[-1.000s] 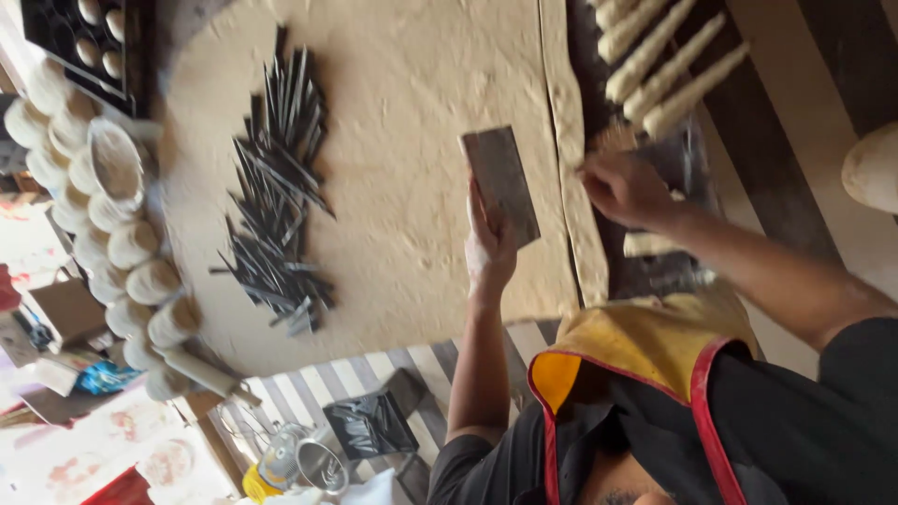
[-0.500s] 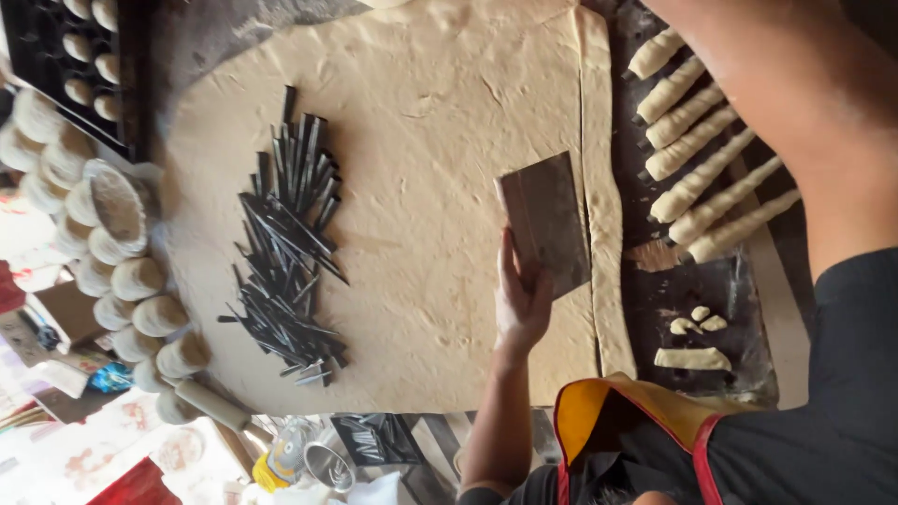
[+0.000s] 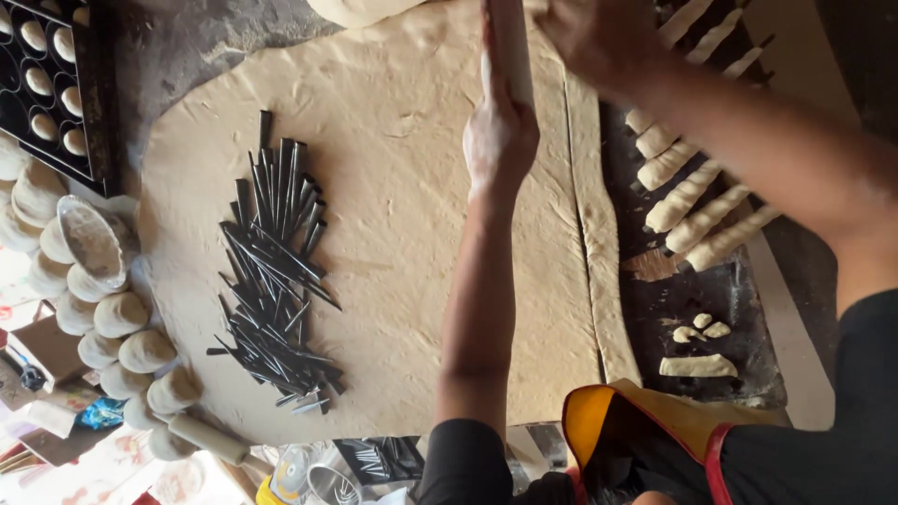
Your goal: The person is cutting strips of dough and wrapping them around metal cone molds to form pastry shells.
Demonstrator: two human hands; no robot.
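- The left hand is closing its fingers round a flat metal scraper, which is showing edge-on as a pale, narrow blade rising to the top of the view.
- The scraper is standing over the far part of a wide sheet of rolled dough, near a cut line running down the sheet's right side.
- The right hand is hovering just beside the blade's upper end; its fingers are blurred, so I cannot tell whether it is gripping anything.
- The dough is lying matte and beige, soft and faintly dimpled, with a rounded, uneven edge.
- A narrow trimmed strip of dough is lying along the sheet's right side.
- A heap of slim dark metal rods is resting on the sheet's left half, straight and glossy, crossing one another.
- Pale, ridged dough sticks are lying side by side on a dark board to the right.
- Round dough balls are lining the sheet's left edge, smooth and floury.
- A dark baking tray with round hollows is sitting at the top left.
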